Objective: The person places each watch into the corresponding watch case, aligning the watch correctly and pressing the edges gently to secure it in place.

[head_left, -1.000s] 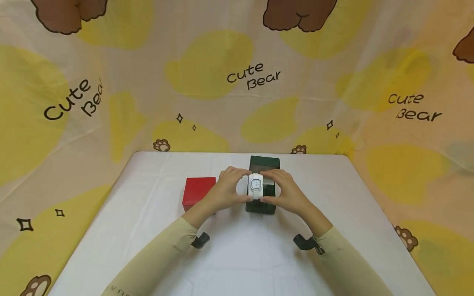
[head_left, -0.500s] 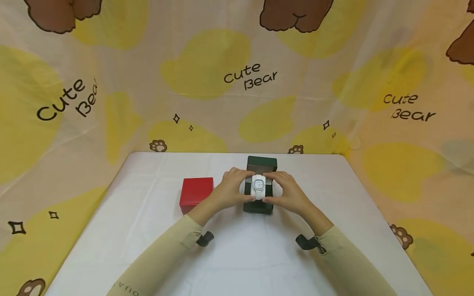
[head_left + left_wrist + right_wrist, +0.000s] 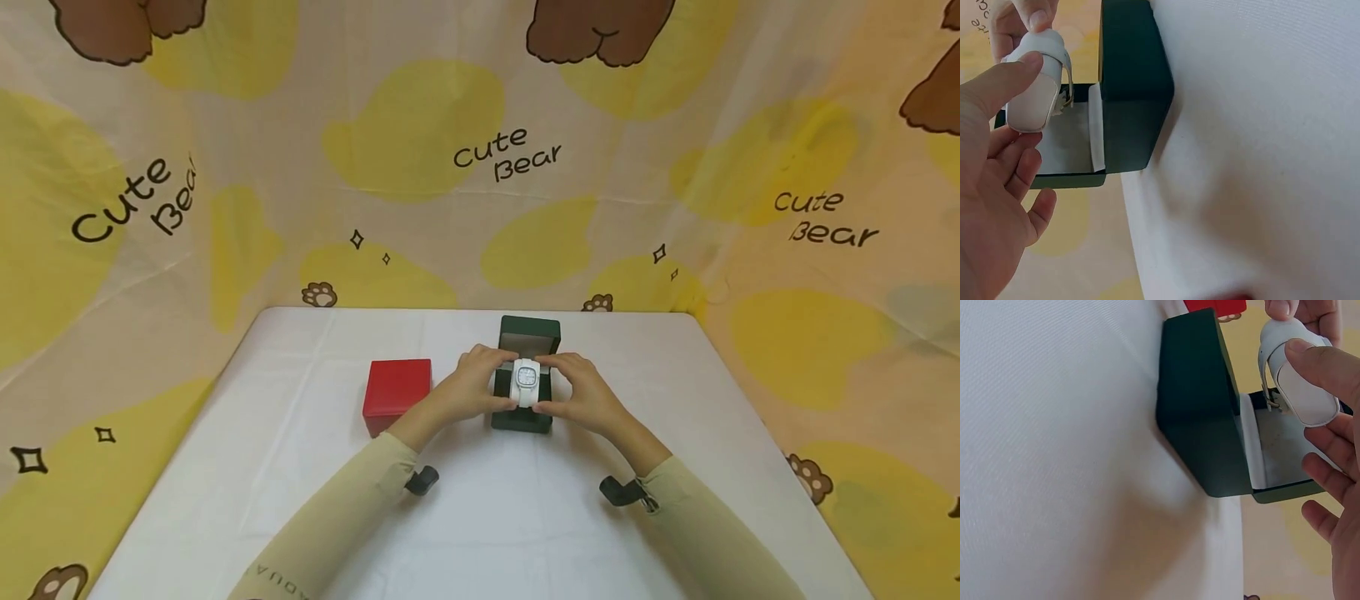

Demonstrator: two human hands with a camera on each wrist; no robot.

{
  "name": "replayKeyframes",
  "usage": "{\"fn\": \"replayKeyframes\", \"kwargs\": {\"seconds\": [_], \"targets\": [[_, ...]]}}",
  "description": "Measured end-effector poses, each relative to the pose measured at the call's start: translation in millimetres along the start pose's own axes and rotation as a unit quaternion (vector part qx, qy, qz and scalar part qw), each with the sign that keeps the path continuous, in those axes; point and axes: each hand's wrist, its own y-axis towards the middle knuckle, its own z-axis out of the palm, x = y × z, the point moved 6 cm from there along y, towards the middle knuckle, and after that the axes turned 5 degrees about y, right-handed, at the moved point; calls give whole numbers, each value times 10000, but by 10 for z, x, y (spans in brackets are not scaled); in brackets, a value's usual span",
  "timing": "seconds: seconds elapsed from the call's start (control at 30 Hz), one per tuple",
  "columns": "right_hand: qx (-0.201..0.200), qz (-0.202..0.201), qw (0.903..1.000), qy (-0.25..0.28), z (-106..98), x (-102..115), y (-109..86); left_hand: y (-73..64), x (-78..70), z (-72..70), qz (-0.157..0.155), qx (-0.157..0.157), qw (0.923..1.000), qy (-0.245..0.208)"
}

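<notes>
Both hands hold a white wristwatch point(image 3: 527, 379) with a squarish dial, its strap wrapped round a white cushion point(image 3: 1032, 106). My left hand point(image 3: 471, 387) grips the left end, thumb on the near side and fingers on the far side. On the right end, my right hand point(image 3: 583, 392) grips in the same way. Below and behind the watch stands a dark green box point(image 3: 531, 326), its lid raised and its inside pale. In the right wrist view, the strap's buckle point(image 3: 1271, 403) hangs loose beside the cushion above the green box point(image 3: 1197, 406). The watch's dial is hidden from both wrist views.
A red box point(image 3: 399, 385) with its lid down stands left of the green box, close to my left forearm. All this is on a white-covered table point(image 3: 480, 533). A patterned yellow cloth point(image 3: 420, 133) hangs behind the table and at its sides.
The watch on its cushion has shifted slightly right and nearer relative to the green box, now centred over it. Both hands keep their grip. The head view has turned a little.
</notes>
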Motion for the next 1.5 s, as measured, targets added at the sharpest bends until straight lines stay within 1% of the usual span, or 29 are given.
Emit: {"fn": "replayKeyframes", "kwargs": {"seconds": [0.13, 0.3, 0.53, 0.77, 0.9, 1.07, 1.3, 1.5], "targets": [[45, 122, 9999, -51, 23, -37, 10, 34, 37, 50, -46, 45, 10000, 57], [104, 182, 9996, -176, 60, -81, 31, 57, 70, 97, -135, 77, 9999, 74], [135, 88, 9991, -380, 114, -153, 38, 88, 84, 139, -101, 65, 9998, 187], [113, -110, 9987, -487, 151, -193, 57, 101, 129, 183, -201, 81, 9997, 133], [91, -223, 9983, -528, 170, -206, 63, 115, 152, 211, -139, 69, 9997, 172], [64, -269, 9983, -505, 175, -211, 59, 134, 169, 238, -128, 65, 9998, 170], [137, -156, 9982, -564, 203, -261, 42, 171, 174, 297, 5, 142, 9994, 321], [171, -145, 9986, -489, 230, -274, 47, 147, 163, 280, -61, 156, 9991, 385]]}}
